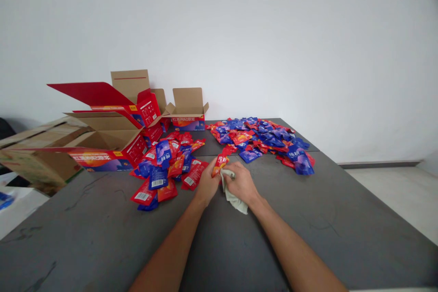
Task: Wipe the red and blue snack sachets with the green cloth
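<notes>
Near the middle of the dark table, my left hand is closed on a red and orange packet, held upright and slightly tilted. Just to its right, my right hand grips a pale cloth that hangs down toward the tabletop; the cloth's upper part is beside the packet's lower end. To the left of my left hand lies a loose pile of red and blue packets. A larger pile of such packets is spread beyond my right hand, toward the back right.
Open red printed cartons stand at the left of the table, with a smaller open carton at the back. A large brown cardboard box is beyond the left edge. A white wall rises behind.
</notes>
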`<state>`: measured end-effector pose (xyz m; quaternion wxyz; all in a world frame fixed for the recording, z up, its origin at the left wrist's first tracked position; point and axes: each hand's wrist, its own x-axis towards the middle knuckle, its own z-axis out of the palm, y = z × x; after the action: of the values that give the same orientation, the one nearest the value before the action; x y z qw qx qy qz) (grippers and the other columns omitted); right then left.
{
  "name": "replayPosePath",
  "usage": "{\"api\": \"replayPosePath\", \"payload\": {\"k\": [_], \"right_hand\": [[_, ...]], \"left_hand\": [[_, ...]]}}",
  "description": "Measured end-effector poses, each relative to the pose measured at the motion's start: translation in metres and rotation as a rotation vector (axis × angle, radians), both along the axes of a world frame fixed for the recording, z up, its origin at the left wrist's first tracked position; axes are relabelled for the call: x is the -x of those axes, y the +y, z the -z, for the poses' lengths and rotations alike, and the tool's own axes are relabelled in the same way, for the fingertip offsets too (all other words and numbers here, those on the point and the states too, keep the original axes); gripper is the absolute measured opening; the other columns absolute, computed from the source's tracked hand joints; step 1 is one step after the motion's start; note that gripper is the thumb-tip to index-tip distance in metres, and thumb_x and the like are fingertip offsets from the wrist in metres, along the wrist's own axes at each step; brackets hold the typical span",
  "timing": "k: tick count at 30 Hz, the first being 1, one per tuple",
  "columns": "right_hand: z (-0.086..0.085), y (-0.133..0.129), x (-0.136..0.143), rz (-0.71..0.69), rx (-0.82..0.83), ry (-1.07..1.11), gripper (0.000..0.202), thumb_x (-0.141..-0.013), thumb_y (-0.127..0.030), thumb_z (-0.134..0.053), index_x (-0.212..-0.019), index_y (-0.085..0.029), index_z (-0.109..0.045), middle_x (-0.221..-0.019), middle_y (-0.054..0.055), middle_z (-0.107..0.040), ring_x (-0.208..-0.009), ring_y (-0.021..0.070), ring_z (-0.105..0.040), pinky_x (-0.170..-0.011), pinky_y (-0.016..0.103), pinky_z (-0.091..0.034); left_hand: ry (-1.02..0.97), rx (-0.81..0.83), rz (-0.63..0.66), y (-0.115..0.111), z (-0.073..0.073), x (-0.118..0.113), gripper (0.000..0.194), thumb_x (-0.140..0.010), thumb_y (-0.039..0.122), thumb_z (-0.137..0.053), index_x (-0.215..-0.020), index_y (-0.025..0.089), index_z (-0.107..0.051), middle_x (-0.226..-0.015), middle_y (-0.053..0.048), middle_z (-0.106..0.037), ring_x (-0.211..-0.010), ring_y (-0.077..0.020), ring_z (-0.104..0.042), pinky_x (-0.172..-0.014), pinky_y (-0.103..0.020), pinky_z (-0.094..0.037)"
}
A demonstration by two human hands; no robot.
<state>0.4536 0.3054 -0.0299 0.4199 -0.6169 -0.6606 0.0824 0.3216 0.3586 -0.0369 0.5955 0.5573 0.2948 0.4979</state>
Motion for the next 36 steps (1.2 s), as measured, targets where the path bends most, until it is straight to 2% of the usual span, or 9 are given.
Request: {"api": "replayPosePath", "payload": {"k": [3, 6, 11, 14, 16, 21, 26, 29, 36], "right_hand": [[0.008, 0.005, -0.01, 0.092, 0.025, -0.033, 0.031, -0.082, -0.018, -0.061, -0.111, -0.022, -0.07, -0.11, 0.008, -0.067, -0.104, 0.0215, -0.062, -0.097, 0.033, -0.048], [0.017, 0.011, -0.027, 0.207, 0.04, -0.129, 0.034, -0.081, -0.02, -0.061, -0.114, -0.016, -0.069, -0.118, 0.013, -0.066, -0.113, 0.0258, -0.058, -0.104, 0.037, -0.043], [0.023, 0.017, -0.059, 0.361, 0.146, -0.272, 0.024, -0.084, -0.026, -0.057, -0.101, -0.017, -0.071, -0.128, 0.014, -0.063, -0.118, 0.0287, -0.054, -0.105, 0.042, -0.039], [0.025, 0.021, -0.067, 0.386, 0.238, -0.33, 0.023, -0.085, -0.03, -0.056, -0.098, -0.018, -0.07, -0.143, 0.014, -0.053, -0.134, 0.0357, -0.041, -0.101, 0.047, -0.04], [0.025, 0.024, -0.069, 0.374, 0.29, -0.344, 0.026, -0.085, -0.031, -0.055, -0.103, -0.019, -0.068, -0.145, 0.015, -0.052, -0.141, 0.0371, -0.032, -0.1, 0.049, -0.041], [0.023, 0.027, -0.071, 0.29, 0.406, -0.34, 0.029, -0.085, -0.032, -0.054, -0.107, -0.017, -0.065, -0.122, 0.019, -0.065, -0.135, 0.0323, -0.046, -0.101, 0.043, -0.041], [0.019, 0.017, -0.061, 0.156, 0.353, -0.352, 0.023, -0.085, -0.031, -0.054, -0.103, -0.021, -0.063, -0.107, 0.012, -0.07, -0.103, 0.0259, -0.066, -0.085, 0.033, -0.045], [0.014, 0.008, -0.05, 0.069, 0.317, -0.338, 0.02, -0.083, -0.029, -0.057, -0.1, -0.022, -0.063, -0.095, 0.007, -0.071, -0.084, 0.0217, -0.067, -0.075, 0.029, -0.045], [-0.003, -0.009, -0.041, -0.337, 0.314, -0.218, 0.013, -0.075, -0.02, -0.064, -0.087, -0.026, -0.066, -0.091, -0.001, -0.072, -0.085, 0.0179, -0.067, -0.078, 0.026, -0.046]], "left_hand": [[0.097, -0.132, -0.108, 0.006, 0.003, 0.005, 0.059, -0.069, 0.001, -0.059, -0.123, 0.024, -0.069, -0.132, -0.005, -0.066, -0.133, -0.0259, -0.052, -0.12, -0.042, -0.029], [0.242, -0.262, -0.163, 0.014, 0.008, 0.013, 0.062, -0.075, 0.003, -0.054, -0.131, 0.024, -0.064, -0.137, -0.007, -0.062, -0.134, -0.0261, -0.05, -0.119, -0.042, -0.03], [0.775, -0.464, -0.278, 0.024, 0.013, 0.025, 0.077, -0.073, 0.0, -0.045, -0.145, 0.026, -0.052, -0.138, -0.011, -0.059, -0.128, -0.0289, -0.051, -0.112, -0.047, -0.035], [1.035, -0.494, -0.437, 0.025, 0.021, 0.025, 0.063, -0.077, 0.005, -0.048, -0.134, 0.029, -0.062, -0.137, -0.014, -0.059, -0.13, -0.0375, -0.045, -0.107, -0.058, -0.034], [1.118, -0.545, -0.473, 0.022, 0.028, 0.022, 0.047, -0.082, 0.014, -0.052, -0.122, 0.028, -0.071, -0.135, -0.015, -0.06, -0.131, -0.0422, -0.04, -0.105, -0.064, -0.032], [1.127, -0.629, -0.435, 0.017, 0.035, 0.012, 0.03, -0.087, 0.026, -0.054, -0.104, 0.021, -0.077, -0.134, -0.017, -0.059, -0.137, -0.0446, -0.032, -0.112, -0.065, -0.022], [0.959, -0.582, -0.332, 0.02, 0.038, 0.007, 0.034, -0.089, 0.021, -0.048, -0.113, 0.019, -0.073, -0.134, -0.016, -0.059, -0.141, -0.0385, -0.032, -0.116, -0.058, -0.022], [0.919, -0.58, -0.263, 0.021, 0.037, 0.006, 0.038, -0.091, 0.021, -0.045, -0.12, 0.016, -0.068, -0.136, -0.018, -0.058, -0.14, -0.0355, -0.036, -0.117, -0.054, -0.023], [0.902, -0.636, -0.171, 0.021, 0.034, 0.003, 0.041, -0.094, 0.021, -0.039, -0.125, 0.015, -0.065, -0.131, -0.018, -0.062, -0.128, -0.0313, -0.05, -0.111, -0.047, -0.034]]}}
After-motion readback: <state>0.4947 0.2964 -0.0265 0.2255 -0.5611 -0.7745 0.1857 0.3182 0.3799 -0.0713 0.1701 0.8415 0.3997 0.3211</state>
